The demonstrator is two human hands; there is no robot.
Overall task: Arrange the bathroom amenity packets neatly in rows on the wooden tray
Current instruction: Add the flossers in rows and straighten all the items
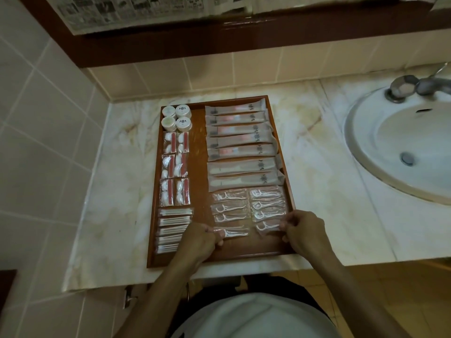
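- While the wooden tray (199, 172) sits on the marble worktop (322, 172) left of the sink (400, 147), both hands work at its near end.
- Left hand (199, 241) has its fingers curled, pinching the left end of the nearest floss pick packet (233, 232) in the left column.
- Right hand (303, 231) pinches the right end of the nearest floss pick packet (267, 226) in the right column, right by the tray's near right corner.
- Beyond the hands, more floss picks (267, 201) lie in two columns, then long toothbrush sachets (240, 145) stacked in a row up to the far rim.
- Down the left side, from the far end toward the hands: four round pots (176, 117), red-and-white packets (175, 167) in pairs, and cotton bud packets (173, 226) just beside the left hand.
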